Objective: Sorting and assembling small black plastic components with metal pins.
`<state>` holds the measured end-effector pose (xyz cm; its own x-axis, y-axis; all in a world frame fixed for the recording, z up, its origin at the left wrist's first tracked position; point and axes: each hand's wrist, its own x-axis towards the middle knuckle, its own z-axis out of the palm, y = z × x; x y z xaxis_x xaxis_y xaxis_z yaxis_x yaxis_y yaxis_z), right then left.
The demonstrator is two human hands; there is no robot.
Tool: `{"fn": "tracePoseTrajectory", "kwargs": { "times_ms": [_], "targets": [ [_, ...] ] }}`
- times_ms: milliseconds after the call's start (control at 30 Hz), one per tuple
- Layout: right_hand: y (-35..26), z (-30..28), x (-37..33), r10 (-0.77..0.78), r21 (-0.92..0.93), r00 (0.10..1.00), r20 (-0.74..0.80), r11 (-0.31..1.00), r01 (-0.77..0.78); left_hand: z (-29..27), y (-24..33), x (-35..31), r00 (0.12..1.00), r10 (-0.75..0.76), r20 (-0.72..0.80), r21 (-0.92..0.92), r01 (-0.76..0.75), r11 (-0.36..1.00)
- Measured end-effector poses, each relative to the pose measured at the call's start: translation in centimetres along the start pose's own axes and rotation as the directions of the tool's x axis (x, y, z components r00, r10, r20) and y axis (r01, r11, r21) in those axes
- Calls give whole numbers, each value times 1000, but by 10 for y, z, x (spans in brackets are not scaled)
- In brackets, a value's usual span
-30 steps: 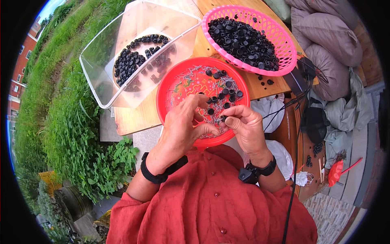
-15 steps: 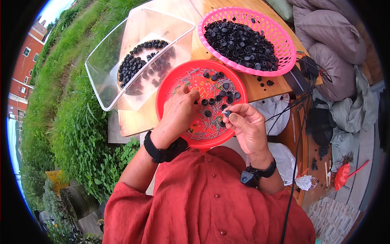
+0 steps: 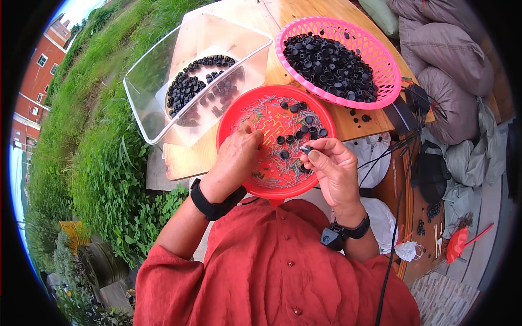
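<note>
My right hand [image 3: 336, 171] pinches a small black cap [image 3: 306, 149] between thumb and fingertips, just over the right side of a round red tray [image 3: 224, 122]; a pale metal bit shows at the cap. My left hand [image 3: 237, 157] is over the tray's left side, back of the hand up. Its fingers are curled together, and whatever they hold is hidden. Scattered in the tray lie many thin silvery screws or pins [image 3: 272, 173]. Several loose black caps [image 3: 299, 135] sit among them, mostly at the centre and right.
Behind the tray stands a pink woven basket [image 3: 392, 81] heaped with black caps. At the far left, a clear plastic bin [image 3: 144, 92] holds more small black parts [image 3: 185, 89]. All rest on a wooden table [image 3: 187, 163]. Black cables [image 3: 402, 144] hang at the right.
The view has shifted slightly, moving the tray and containers rightward in the picture. My left hand sits a little farther left over the tray. My right hand keeps its pinch on the cap.
</note>
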<state>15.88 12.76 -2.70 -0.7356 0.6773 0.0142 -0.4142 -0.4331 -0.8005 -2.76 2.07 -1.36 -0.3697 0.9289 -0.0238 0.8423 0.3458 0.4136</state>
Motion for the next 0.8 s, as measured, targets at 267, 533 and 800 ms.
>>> {"fn": "tracePoseTrajectory", "kwargs": {
  "times_ms": [267, 533, 800],
  "targets": [
    [0, 11, 3, 1, 17, 1000, 3, 1000, -1, -17, 4, -16, 992, -109, -61, -693, 37, 720],
    [12, 35, 2, -5, 69, 989, 149, 998, -6, -11, 14, -42, 989, -40, -141, -915, -114, 387],
    [15, 46, -2, 40, -44, 995, 94, 998, -36, -7, 10, -51, 989, -73, -125, -952, -99, 288]
  ]
}}
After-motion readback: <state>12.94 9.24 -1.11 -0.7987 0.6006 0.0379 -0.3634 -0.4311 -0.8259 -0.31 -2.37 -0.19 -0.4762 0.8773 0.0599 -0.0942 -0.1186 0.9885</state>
